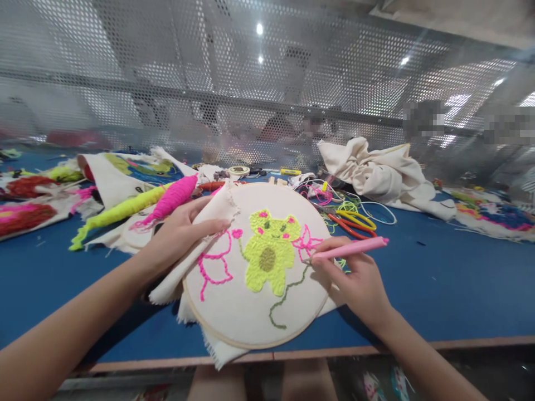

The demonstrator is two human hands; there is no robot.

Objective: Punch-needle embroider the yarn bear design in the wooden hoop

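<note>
An embroidery hoop [234, 328] with white cloth tilts up from the blue table [418, 289] in front of me. On the cloth are a neon yellow bear, pink outlines and a green stem. My left hand [179, 234] grips the hoop's upper left edge and the loose cloth there, fingers closed. My right hand [355, 278] pinches a pink punch needle [351, 249], its tip touching the pink bow outline on the right side of the cloth.
Neon yellow and pink yarn skeins [137, 209] lie at the left beside other stitched pieces. Scissors [351, 220] and tangled yarn sit behind the hoop. A bundle of white cloth [384, 172] lies at the back right. A perforated metal screen [251, 83] rises behind the table.
</note>
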